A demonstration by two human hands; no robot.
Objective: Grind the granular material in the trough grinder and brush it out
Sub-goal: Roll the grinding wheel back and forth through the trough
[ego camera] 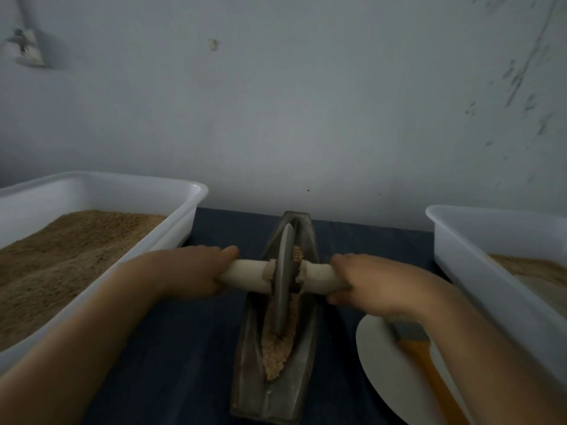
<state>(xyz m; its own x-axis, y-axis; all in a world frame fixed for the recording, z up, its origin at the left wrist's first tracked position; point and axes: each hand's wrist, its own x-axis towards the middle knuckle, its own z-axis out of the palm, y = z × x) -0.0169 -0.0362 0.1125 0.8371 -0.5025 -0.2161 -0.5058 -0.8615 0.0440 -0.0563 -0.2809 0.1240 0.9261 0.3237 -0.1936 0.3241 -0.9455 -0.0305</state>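
Low in the middle of the frame: a dark metal trough grinder point(302, 357), boat-shaped, lying lengthwise away from the camera on a dark blue cloth point(196, 348). Inside its groove, tan granular material point(276, 354), heaped mostly toward the near end, with a smaller clump visible just beyond the wheel. Standing upright in the groove, a grey grinding wheel point(283, 280), edge down in the grains. Through its hub, a pale wooden axle handle point(245, 276), sticking out level to both sides (frayed where it meets the wheel).

On the left stub, the left hand point(196, 271), fingers wrapped over the top and clamped around the wood. On the right stub, the right hand point(365, 282), likewise curled tight around it, thumb underneath. Both forearms reaching in from the lower corners.

At lower right, partly under the right forearm, a white plate point(383, 363) with a brush point(420, 357) lying on it: pale bristles, metal ferrule, orange handle pointing toward the bottom edge.

At left of the frame, a white plastic tub point(171, 216) filled with brown grainy material. At right, a second white tub point(466, 256) holding a lower layer of similar stuff. Across the upper half, a scuffed pale wall point(306, 102).
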